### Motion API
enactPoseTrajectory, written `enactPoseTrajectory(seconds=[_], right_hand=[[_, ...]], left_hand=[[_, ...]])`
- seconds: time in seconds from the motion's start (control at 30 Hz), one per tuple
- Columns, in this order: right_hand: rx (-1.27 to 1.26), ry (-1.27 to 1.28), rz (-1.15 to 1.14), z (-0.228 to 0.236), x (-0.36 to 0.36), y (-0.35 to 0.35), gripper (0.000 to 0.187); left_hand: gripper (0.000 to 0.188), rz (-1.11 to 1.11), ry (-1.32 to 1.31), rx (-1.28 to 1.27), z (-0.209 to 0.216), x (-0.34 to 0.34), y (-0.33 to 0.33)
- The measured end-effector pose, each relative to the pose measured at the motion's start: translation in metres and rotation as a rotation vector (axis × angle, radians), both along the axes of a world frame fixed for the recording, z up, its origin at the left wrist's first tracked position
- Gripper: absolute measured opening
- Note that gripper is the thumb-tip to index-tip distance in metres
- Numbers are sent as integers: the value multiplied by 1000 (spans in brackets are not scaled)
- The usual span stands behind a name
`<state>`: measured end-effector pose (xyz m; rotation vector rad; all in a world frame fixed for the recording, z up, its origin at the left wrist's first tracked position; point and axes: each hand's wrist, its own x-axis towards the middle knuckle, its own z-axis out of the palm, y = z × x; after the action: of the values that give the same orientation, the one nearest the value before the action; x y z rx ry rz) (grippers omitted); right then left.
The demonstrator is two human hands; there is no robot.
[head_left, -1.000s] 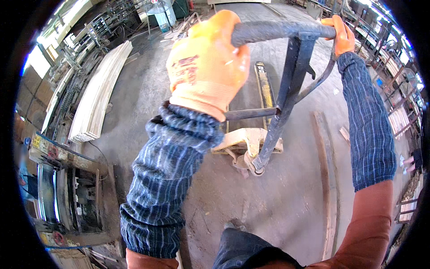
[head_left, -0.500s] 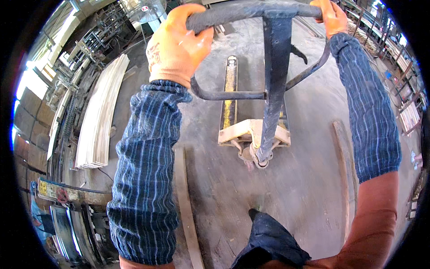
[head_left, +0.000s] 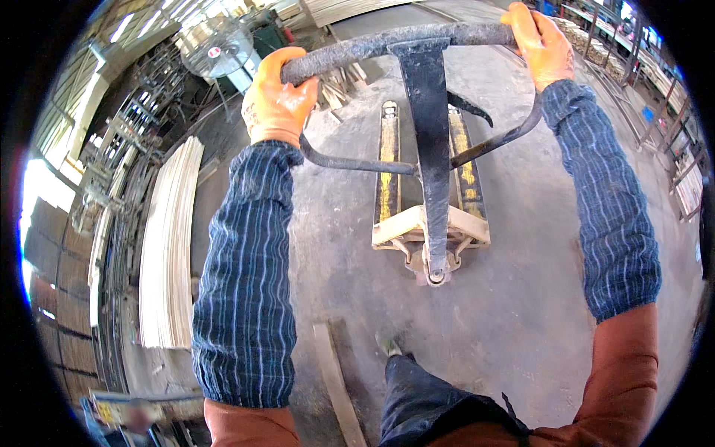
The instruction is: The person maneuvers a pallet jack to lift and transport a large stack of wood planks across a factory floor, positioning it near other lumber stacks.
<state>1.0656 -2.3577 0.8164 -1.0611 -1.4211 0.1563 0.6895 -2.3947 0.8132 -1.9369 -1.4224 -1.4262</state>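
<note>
Both my hands wear orange gloves and grip the black loop handle (head_left: 424,97) of a pallet jack. My left hand (head_left: 277,100) is wrapped round the left end of its top bar, and my right hand (head_left: 542,46) is closed round the right end. A small curved lever (head_left: 473,106) juts out beside the handle's shaft. Below and beyond the handle sits the pallet jack's cream body (head_left: 468,226), with two worn yellow-and-black forks (head_left: 389,164) pointing away from me. Nothing lies on the forks.
To the left lies a long stack of pale boards (head_left: 171,246) beside machinery and racks. A round fan (head_left: 217,52) stands at the far left, near scattered wood offcuts (head_left: 344,83). A single plank (head_left: 339,384) lies on the floor by my foot. Metal racks (head_left: 674,123) line the right.
The floor planks and board stack have shifted nearer to me in view. The handle has swung slightly left and lower, and both forks now show. My hands keep their grip.
</note>
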Motion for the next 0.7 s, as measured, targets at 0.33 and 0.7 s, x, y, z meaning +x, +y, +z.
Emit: enactPoseTrajectory(seconds=[0.33,0.7], right_hand=[[-86,-30,-189,-42,58,73,50],[50,76,-249,-77,43,78,36]], left_hand=[[30,-219,-18,-29,-36,39,150],[35,-300,-7,-53,-68,47,176]])
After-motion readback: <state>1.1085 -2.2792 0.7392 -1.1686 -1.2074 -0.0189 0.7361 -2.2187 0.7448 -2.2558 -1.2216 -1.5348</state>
